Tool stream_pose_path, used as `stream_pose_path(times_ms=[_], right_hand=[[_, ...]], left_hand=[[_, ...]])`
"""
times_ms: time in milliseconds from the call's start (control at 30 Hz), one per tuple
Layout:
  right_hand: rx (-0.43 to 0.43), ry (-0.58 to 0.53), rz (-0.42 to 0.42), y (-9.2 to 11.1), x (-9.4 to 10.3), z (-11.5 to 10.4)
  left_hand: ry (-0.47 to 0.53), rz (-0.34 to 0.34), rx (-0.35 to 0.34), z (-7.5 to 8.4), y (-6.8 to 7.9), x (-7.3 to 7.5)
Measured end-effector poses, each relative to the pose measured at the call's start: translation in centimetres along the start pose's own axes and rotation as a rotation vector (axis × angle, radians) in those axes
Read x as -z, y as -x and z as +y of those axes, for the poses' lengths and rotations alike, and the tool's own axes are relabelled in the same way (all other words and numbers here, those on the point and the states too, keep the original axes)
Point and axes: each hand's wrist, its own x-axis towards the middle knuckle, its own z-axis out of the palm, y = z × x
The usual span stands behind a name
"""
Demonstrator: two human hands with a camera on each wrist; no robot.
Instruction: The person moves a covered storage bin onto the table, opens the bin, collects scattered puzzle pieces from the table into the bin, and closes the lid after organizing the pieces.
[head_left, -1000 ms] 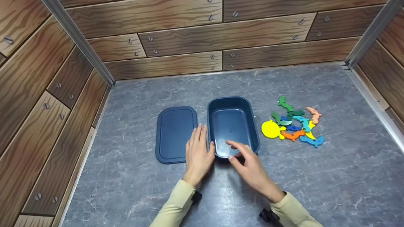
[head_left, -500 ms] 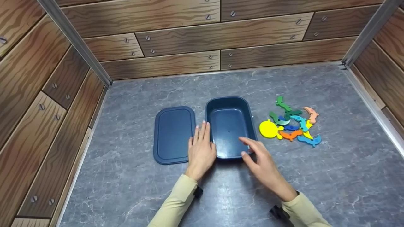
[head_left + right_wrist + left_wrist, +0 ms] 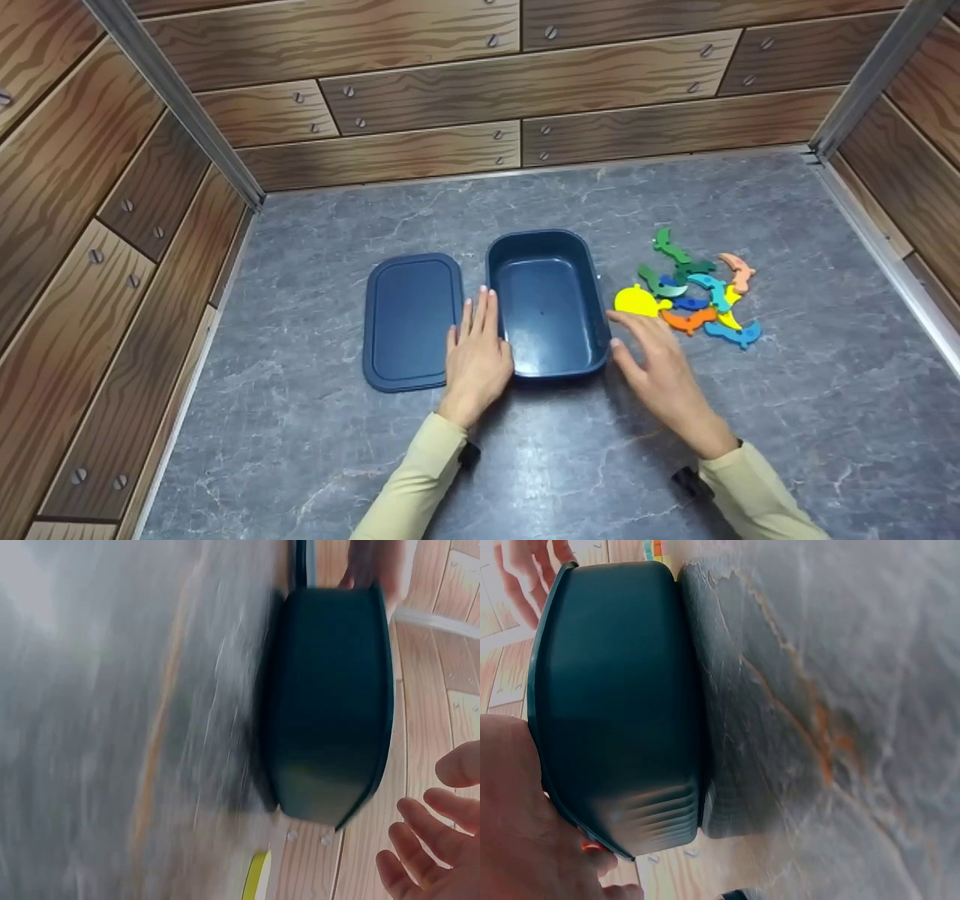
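- Box, dark blue and open-topped, stands upright in the head view on a grey marbled surface.
- Left of the box, also in the head view, a flat dark blue lid lies just beside it.
- Left hand in the head view lies at the box's left side, overlapping the lid's edge; its fingers are straight and mostly together, the thumb against the box.
- Right hand in the head view is at the box's right side, thumb and index finger apart, their tips just beside the rim; I cannot tell whether they touch it.
- Right of the box, small coloured pieces lie clustered, some overlapping. Nearest the box is a round yellow piece, partly hidden by the right hand; an orange piece lies farther out, a peach piece beyond that.
- Behind the box stands a plank-patterned wall; in front of it, 2 pale yellow sleeves reach in.
- Left wrist view: the left hand is against the box's rim; the right hand's fingers show past the box's far end.
- Right wrist view: the right hand's fingers are spread and slightly bent, apart from the box's outer wall.
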Motion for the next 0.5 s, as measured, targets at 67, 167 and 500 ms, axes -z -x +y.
stream_pose_path(times_ms=[67, 167, 500], right_hand=[[0.004, 0.023, 0.013, -0.4, 0.5, 0.6], [0.002, 0.061, 0.026, -1.1, 1.2, 1.5], [-0.022, 0.199, 0.039, -2.9, 2.9, 4.4]], left_hand=[[0.002, -0.002, 0.002, 0.0, 0.0, 0.0], [0.009, -0.001, 0.004, 0.0, -0.1, 0.0], [0.009, -0.005, 0.009, 0.1, 0.0, 0.0]])
